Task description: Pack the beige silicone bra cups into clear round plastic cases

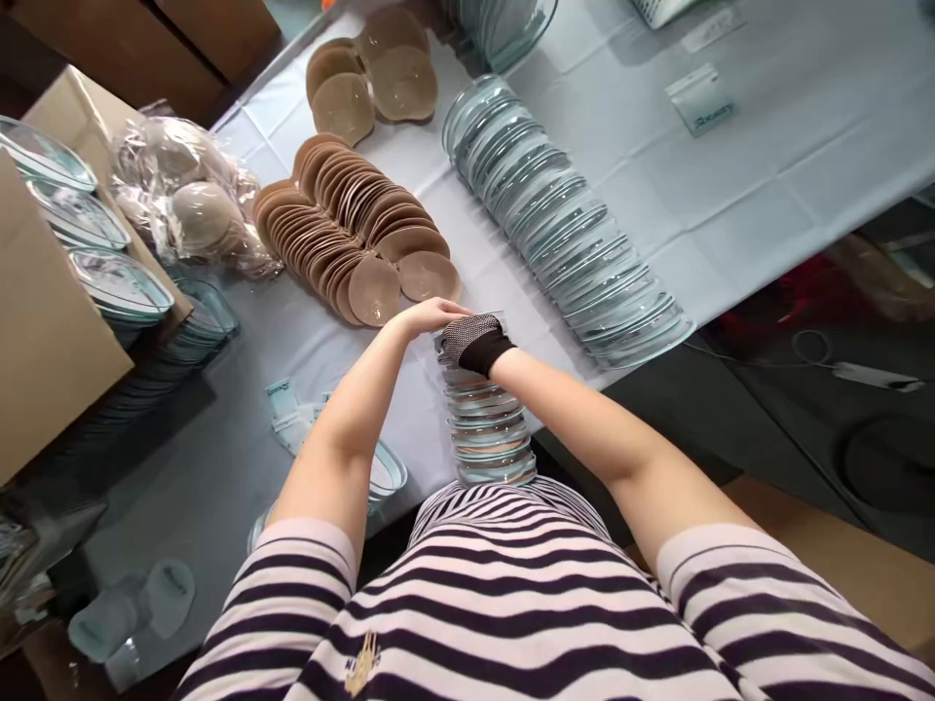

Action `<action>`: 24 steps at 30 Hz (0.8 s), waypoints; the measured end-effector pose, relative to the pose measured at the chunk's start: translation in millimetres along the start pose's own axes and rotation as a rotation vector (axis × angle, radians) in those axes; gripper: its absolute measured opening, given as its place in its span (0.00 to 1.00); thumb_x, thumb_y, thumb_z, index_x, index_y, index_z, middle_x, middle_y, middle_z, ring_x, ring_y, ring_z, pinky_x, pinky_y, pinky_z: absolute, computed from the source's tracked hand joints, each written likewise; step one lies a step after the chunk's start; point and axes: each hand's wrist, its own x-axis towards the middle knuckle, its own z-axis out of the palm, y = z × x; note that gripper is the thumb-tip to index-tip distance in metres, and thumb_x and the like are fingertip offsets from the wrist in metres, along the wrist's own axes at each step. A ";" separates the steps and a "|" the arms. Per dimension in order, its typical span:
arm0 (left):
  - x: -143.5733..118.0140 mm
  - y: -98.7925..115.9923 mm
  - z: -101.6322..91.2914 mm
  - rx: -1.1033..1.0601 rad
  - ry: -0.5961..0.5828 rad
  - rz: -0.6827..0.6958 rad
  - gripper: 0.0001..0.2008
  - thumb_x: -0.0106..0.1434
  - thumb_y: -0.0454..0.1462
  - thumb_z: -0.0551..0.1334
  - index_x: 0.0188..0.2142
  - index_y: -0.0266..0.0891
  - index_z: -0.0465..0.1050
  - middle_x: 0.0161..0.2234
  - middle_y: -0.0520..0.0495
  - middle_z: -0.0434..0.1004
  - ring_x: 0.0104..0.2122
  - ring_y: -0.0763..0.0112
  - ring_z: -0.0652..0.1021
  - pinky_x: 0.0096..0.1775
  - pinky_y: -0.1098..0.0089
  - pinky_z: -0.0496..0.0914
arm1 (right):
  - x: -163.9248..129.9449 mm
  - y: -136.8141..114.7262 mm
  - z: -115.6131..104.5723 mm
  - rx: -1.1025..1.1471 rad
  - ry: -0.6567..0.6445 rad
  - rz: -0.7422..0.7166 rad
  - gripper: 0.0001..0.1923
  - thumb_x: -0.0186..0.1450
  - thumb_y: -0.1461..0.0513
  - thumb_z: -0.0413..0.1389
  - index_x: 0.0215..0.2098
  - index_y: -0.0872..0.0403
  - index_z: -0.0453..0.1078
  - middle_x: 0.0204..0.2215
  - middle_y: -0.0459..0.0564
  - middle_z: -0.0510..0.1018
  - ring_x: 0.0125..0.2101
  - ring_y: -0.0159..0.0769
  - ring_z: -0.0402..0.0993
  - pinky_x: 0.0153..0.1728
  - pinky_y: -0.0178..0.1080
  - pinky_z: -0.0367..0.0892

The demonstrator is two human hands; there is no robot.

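Note:
A row of clear plastic cases with teal rims runs from my waist towards the table's middle, with brown showing between some of them. At its far end my right hand, in a dark mesh glove with a black cuff, is closed on a clear case whose edge sticks out past the glove. My bare left hand reaches to the same case from the left, its fingers bent and partly hidden behind the glove. Just beyond my left hand, brown silicone bra cups stand in a long double row.
A long row of clear cases lies to the right. More brown cups sit at the back. Bagged cups and a cardboard box of printed cases are at left. Small printed packets lie on the pale tablecloth.

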 end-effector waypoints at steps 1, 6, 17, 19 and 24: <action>-2.6 -4.6 0.9 -0.033 0.027 0.022 0.25 0.51 0.48 0.69 0.48 0.42 0.81 0.46 0.47 0.83 0.50 0.57 0.77 0.57 0.61 0.67 | 0.1 3.4 -2.7 -0.029 -0.018 -0.005 0.16 0.66 0.62 0.54 0.48 0.61 0.77 0.50 0.64 0.79 0.52 0.58 0.74 0.52 0.58 0.67; -18.8 -28.3 18.8 -0.210 0.037 0.121 0.35 0.48 0.36 0.61 0.58 0.43 0.73 0.57 0.49 0.75 0.60 0.56 0.70 0.63 0.60 0.60 | -11.9 32.7 -7.5 -0.120 -0.063 -0.033 0.21 0.72 0.56 0.45 0.49 0.55 0.77 0.50 0.58 0.80 0.49 0.47 0.77 0.49 0.43 0.69; -23.9 -24.7 25.9 -0.173 0.018 0.095 0.37 0.46 0.32 0.57 0.59 0.40 0.72 0.55 0.49 0.77 0.58 0.55 0.72 0.62 0.58 0.63 | -21.8 28.7 11.5 -0.094 0.083 0.165 0.19 0.71 0.56 0.47 0.48 0.52 0.77 0.47 0.57 0.81 0.47 0.44 0.78 0.47 0.40 0.68; -22.9 -26.6 25.6 -0.148 0.000 0.105 0.38 0.47 0.32 0.58 0.60 0.39 0.70 0.57 0.48 0.75 0.56 0.55 0.74 0.60 0.58 0.65 | -25.6 45.8 11.4 -0.062 0.093 0.205 0.20 0.71 0.56 0.45 0.48 0.53 0.77 0.48 0.56 0.80 0.47 0.42 0.77 0.47 0.38 0.68; -21.2 -22.3 23.1 0.107 0.017 0.154 0.36 0.49 0.32 0.61 0.60 0.39 0.70 0.57 0.47 0.75 0.55 0.56 0.75 0.56 0.63 0.67 | -28.0 66.8 13.3 0.005 0.065 0.190 0.20 0.71 0.57 0.44 0.48 0.54 0.76 0.50 0.56 0.80 0.48 0.43 0.76 0.45 0.38 0.68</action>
